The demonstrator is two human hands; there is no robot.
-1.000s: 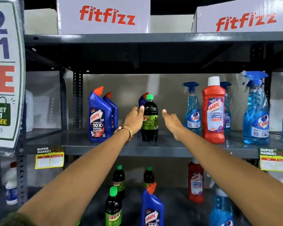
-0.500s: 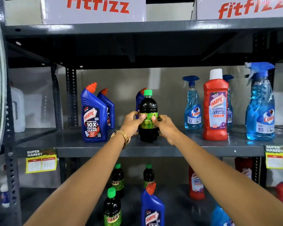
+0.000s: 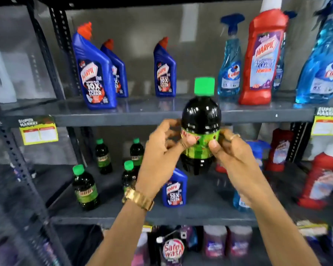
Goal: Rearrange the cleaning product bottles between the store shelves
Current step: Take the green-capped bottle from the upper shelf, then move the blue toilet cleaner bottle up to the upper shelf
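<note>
- A dark, glossy plastic bottle with a green screw cap and a green label band [image 3: 200, 129] hangs in the air in front of the edge of the upper grey metal shelf [image 3: 142, 117], touching neither shelf, upright and near the middle of the view.
- The left hand [image 3: 161, 156] grips it from 9 o'clock, thumb and fingers [image 3: 188, 140] clamped on the label band; the right hand [image 3: 233, 150] clamps the same band from 3 o'clock, a ring showing on one finger.
- My judgement: full of dark liquid, the bottle is probably fairly heavy and stiff-walled, and the shiny shoulder looks slippery. The label band at the waist is the sensible hold, since the body narrows there and the paper gives grip; the cap is too small to carry by.
- Contents: the bottle looks filled nearly to the neck. On the lower grey shelf [image 3: 181, 214], at 7 to 8 o'clock of the held bottle, stand four smaller dark bottles with green caps [image 3: 85, 189], likely the matching group.
- On the upper shelf, blue angled-neck toilet cleaner bottles with red caps [image 3: 96, 77] stand at 10 to 11 o'clock; a tall red bottle with a white cap [image 3: 261, 60] and pale blue spray bottles [image 3: 230, 66] at 1 to 2 o'clock.
</note>
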